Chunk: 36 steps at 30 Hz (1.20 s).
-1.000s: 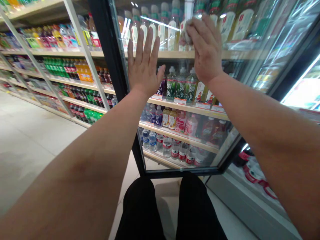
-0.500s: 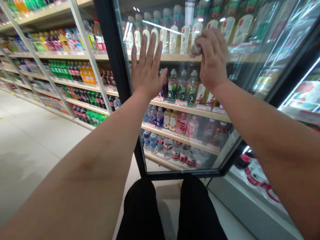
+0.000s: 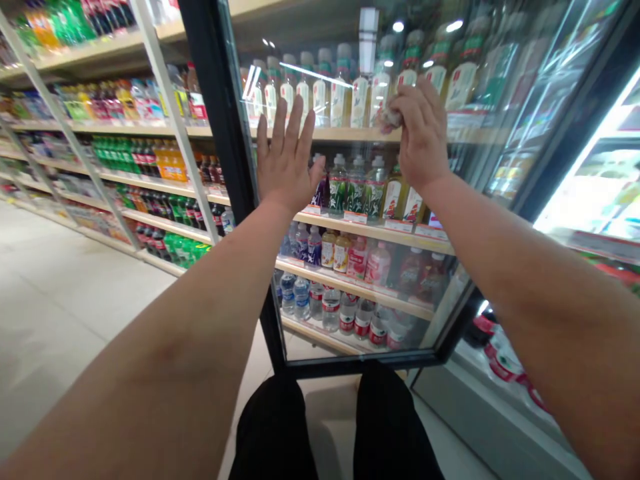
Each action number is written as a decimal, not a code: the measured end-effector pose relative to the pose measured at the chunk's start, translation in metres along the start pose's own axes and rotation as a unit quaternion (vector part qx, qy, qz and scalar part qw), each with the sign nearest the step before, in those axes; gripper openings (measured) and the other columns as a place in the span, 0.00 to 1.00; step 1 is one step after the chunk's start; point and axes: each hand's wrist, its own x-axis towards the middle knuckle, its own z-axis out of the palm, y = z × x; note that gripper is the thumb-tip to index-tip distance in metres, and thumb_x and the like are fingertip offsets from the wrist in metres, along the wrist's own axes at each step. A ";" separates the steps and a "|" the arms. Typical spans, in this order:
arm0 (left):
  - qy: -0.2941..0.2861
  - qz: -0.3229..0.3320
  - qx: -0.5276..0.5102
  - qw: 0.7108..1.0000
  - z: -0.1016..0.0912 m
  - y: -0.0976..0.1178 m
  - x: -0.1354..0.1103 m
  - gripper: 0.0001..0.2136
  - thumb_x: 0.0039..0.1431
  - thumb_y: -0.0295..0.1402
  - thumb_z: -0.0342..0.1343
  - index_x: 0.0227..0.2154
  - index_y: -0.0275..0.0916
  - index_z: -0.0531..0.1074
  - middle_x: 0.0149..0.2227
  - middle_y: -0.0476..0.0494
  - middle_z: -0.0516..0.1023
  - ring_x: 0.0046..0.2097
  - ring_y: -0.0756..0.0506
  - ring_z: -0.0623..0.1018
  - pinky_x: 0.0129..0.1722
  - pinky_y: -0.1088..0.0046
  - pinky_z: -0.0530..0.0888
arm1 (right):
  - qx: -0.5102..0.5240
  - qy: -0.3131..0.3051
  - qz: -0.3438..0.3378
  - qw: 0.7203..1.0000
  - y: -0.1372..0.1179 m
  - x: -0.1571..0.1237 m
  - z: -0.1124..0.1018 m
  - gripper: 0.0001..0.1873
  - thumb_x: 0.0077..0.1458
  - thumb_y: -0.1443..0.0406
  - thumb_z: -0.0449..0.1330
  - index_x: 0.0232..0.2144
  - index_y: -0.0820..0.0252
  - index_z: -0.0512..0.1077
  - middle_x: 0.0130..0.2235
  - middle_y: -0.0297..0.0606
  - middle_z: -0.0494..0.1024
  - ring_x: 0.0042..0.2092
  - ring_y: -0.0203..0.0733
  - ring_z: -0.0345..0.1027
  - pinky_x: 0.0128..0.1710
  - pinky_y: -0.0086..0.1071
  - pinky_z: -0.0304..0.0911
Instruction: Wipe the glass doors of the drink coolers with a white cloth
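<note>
A glass door (image 3: 320,347) with a black frame (image 3: 220,127) stands swung open in front of me. My left hand (image 3: 286,163) lies flat on its pane near the left edge, fingers spread. Higher up and to the right, my right hand (image 3: 423,133) grips a crumpled, pale cloth (image 3: 390,119) against the glass. Most of the cloth is hidden in the fingers. Through the pane, rows of bottles show behind both hands, among them green-labelled bottles (image 3: 356,190) and pink ones (image 3: 378,265).
Shelves of drinks (image 3: 165,159) run along the left beside a pale tiled floor (image 3: 45,287). On the right is a lit cooler (image 3: 600,167) with red-labelled bottles (image 3: 505,353) at its bottom. My knees (image 3: 273,427) are just below the door's lower edge.
The view has tilted up slightly, so the door and shelves sit lower in the picture. Both hands keep nearly the same places on the pane, and the cloth is still in my right hand.
</note>
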 end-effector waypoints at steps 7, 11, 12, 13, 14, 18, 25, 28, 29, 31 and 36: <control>0.047 0.037 -0.024 0.998 0.005 -0.006 0.002 0.34 0.67 0.42 0.45 0.72 0.41 0.45 0.75 0.45 0.41 0.74 0.39 0.38 0.73 0.48 0.34 | -0.010 0.036 -0.018 0.999 -0.010 -0.018 0.012 0.24 0.70 0.66 0.38 0.59 0.57 0.67 0.64 0.39 0.65 0.71 0.47 0.48 0.71 0.54 0.48; 0.074 0.054 -0.007 0.996 0.008 -0.009 0.001 0.33 0.68 0.41 0.46 0.72 0.40 0.46 0.74 0.42 0.45 0.74 0.39 0.41 0.73 0.50 0.36 | -0.018 0.062 -0.003 0.998 -0.010 0.003 0.013 0.24 0.68 0.69 0.40 0.58 0.58 0.67 0.65 0.41 0.64 0.71 0.48 0.47 0.70 0.55 0.49; 0.078 0.056 -0.007 0.995 0.008 -0.010 0.001 0.33 0.68 0.41 0.46 0.72 0.40 0.46 0.74 0.42 0.45 0.74 0.40 0.41 0.73 0.50 0.36 | -0.016 0.067 0.001 0.998 -0.010 0.008 0.012 0.24 0.67 0.70 0.40 0.59 0.58 0.66 0.65 0.41 0.64 0.72 0.48 0.46 0.70 0.56 0.49; 0.081 0.057 -0.008 0.995 0.008 -0.010 0.001 0.32 0.68 0.41 0.46 0.72 0.40 0.46 0.74 0.41 0.45 0.74 0.40 0.41 0.73 0.51 0.36 | -0.014 0.071 0.004 0.997 -0.011 0.010 0.013 0.24 0.67 0.70 0.40 0.59 0.57 0.66 0.65 0.41 0.65 0.71 0.48 0.46 0.70 0.56 0.49; 0.083 0.058 -0.009 0.995 0.008 -0.010 0.000 0.32 0.68 0.41 0.46 0.72 0.40 0.46 0.74 0.41 0.46 0.74 0.40 0.41 0.73 0.51 0.36 | -0.011 0.074 0.005 0.997 -0.012 0.010 0.013 0.24 0.67 0.70 0.40 0.59 0.57 0.66 0.64 0.41 0.66 0.71 0.48 0.47 0.70 0.56 0.49; 0.081 0.062 0.001 0.995 0.007 -0.009 -0.001 0.32 0.69 0.41 0.46 0.71 0.37 0.48 0.74 0.39 0.46 0.74 0.39 0.42 0.73 0.51 0.37 | 0.000 0.079 -0.004 0.997 -0.019 -0.014 0.015 0.22 0.67 0.69 0.42 0.56 0.57 0.69 0.62 0.41 0.68 0.69 0.47 0.53 0.69 0.54 0.53; 0.078 0.063 -0.005 0.995 0.007 -0.009 -0.001 0.32 0.68 0.40 0.46 0.72 0.37 0.47 0.74 0.39 0.46 0.74 0.38 0.42 0.72 0.48 0.38 | 0.019 0.052 -0.054 0.997 -0.033 -0.011 0.018 0.22 0.66 0.71 0.44 0.55 0.53 0.69 0.60 0.40 0.71 0.69 0.48 0.53 0.69 0.52 0.54; 0.079 0.064 0.003 0.995 0.007 -0.009 -0.001 0.32 0.68 0.40 0.46 0.71 0.36 0.48 0.74 0.39 0.46 0.74 0.38 0.43 0.72 0.49 0.39 | 0.020 0.023 -0.088 0.996 -0.036 -0.011 0.020 0.22 0.66 0.71 0.44 0.55 0.53 0.70 0.61 0.40 0.71 0.69 0.47 0.54 0.69 0.51 0.55; 0.080 0.065 0.005 0.995 0.007 -0.009 -0.002 0.32 0.69 0.40 0.46 0.71 0.36 0.48 0.74 0.38 0.46 0.74 0.38 0.43 0.72 0.49 0.39 | 0.020 0.014 -0.100 0.995 -0.034 -0.016 0.020 0.22 0.66 0.71 0.45 0.55 0.54 0.71 0.61 0.40 0.71 0.69 0.47 0.54 0.69 0.50 0.55; 0.081 0.065 0.010 0.995 0.007 -0.009 -0.002 0.31 0.69 0.40 0.45 0.71 0.36 0.48 0.74 0.38 0.46 0.74 0.38 0.43 0.72 0.49 0.39 | 0.015 0.006 -0.117 0.993 -0.027 -0.030 0.018 0.20 0.66 0.71 0.47 0.54 0.54 0.72 0.60 0.41 0.73 0.68 0.46 0.56 0.68 0.50 0.56; 0.068 0.063 0.017 0.995 0.007 -0.009 -0.003 0.31 0.70 0.41 0.43 0.72 0.35 0.47 0.74 0.39 0.44 0.74 0.39 0.41 0.72 0.50 0.38 | 0.006 0.066 -0.123 0.990 -0.012 -0.051 0.013 0.18 0.66 0.71 0.49 0.52 0.56 0.72 0.57 0.42 0.76 0.66 0.46 0.60 0.66 0.49 0.60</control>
